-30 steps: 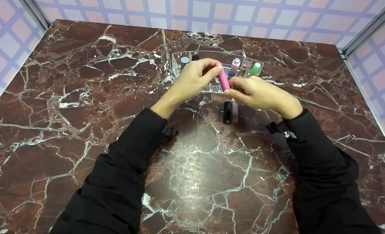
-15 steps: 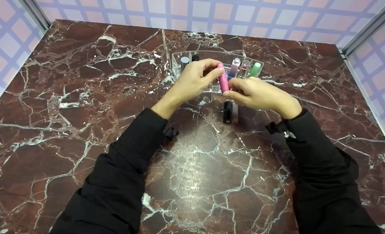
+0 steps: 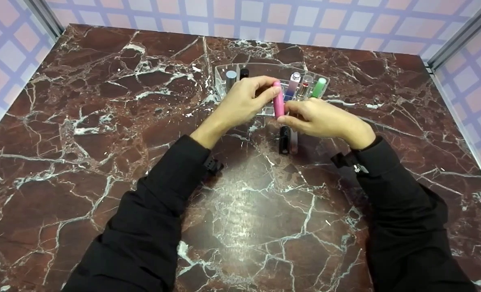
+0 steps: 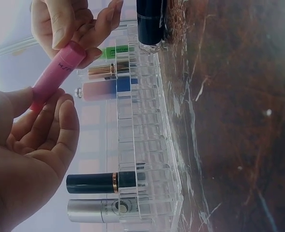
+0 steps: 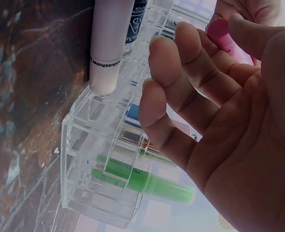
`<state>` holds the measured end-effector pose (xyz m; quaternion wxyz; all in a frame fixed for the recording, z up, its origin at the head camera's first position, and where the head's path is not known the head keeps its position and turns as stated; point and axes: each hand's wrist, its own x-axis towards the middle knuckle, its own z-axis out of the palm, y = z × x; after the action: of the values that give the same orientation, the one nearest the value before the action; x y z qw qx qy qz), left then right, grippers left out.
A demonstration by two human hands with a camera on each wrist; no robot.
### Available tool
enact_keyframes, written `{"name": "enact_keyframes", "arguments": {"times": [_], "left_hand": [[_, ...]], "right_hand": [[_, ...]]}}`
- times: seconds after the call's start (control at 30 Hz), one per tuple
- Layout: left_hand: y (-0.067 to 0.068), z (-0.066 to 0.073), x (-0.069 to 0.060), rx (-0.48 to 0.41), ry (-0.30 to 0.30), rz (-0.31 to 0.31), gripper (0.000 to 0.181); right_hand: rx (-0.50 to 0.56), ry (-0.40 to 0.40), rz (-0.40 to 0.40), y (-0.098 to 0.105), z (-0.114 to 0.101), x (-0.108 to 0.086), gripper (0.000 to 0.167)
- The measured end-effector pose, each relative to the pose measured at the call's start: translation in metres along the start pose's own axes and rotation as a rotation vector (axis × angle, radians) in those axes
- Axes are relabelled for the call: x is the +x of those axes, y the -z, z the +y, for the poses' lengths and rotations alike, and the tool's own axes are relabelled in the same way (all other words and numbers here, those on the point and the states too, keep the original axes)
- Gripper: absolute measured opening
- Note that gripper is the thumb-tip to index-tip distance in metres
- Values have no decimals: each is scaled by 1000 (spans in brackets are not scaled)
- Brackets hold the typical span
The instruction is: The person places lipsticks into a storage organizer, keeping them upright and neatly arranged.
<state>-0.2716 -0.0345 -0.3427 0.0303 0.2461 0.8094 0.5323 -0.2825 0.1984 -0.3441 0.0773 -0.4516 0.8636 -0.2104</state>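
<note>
A pink lip balm tube is held between both hands above the front of a clear acrylic organizer. My left hand pinches its upper end between thumb and fingers. With thumb and index finger, my right hand pinches the lower end, while its other fingers stay loosely spread in the right wrist view. Dark lettering shows on the tube in the left wrist view. On the table below the hands lie a black tube and a pale pink tube, side by side.
Standing in the organizer are a silver tube, a black tube with a gold band, a pink-and-blue tube, a gold-coloured tube and a green tube. Patterned panels border the marbled table.
The pink lip balm tube has turned from leaning to nearly upright in the head view. Both hands have shifted slightly with it, keeping their hold. The other tubes have not moved.
</note>
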Motion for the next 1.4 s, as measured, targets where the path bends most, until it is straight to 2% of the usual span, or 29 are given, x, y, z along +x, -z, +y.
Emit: {"name": "enact_keyframes", "arguments": {"times": [0.37, 0.63, 0.8, 0.97, 1.1, 1.27, 1.4], "left_hand": [[-1, 0, 0, 36, -8, -27, 32], [-2, 0, 0, 56, -18, -20, 28], [0, 0, 0, 33, -20, -6, 30], [4, 3, -1, 51, -37, 36, 23], [10, 9, 0, 153, -66, 90, 17], [17, 14, -2, 265, -71, 198, 23], [19, 14, -2, 314, -49, 233, 30]], "right_hand": [[8, -11, -28, 1, 0, -1, 30], [-4, 1, -26, 1, 0, -1, 29], [-32, 0, -8, 2, 2, -2, 30], [-44, -66, -13, 6, 3, -6, 34], [-77, -148, -11, 12, 6, -10, 34], [-156, -217, -10, 20, 13, -16, 31], [-207, -237, -35, 24, 16, -19, 29]]}}
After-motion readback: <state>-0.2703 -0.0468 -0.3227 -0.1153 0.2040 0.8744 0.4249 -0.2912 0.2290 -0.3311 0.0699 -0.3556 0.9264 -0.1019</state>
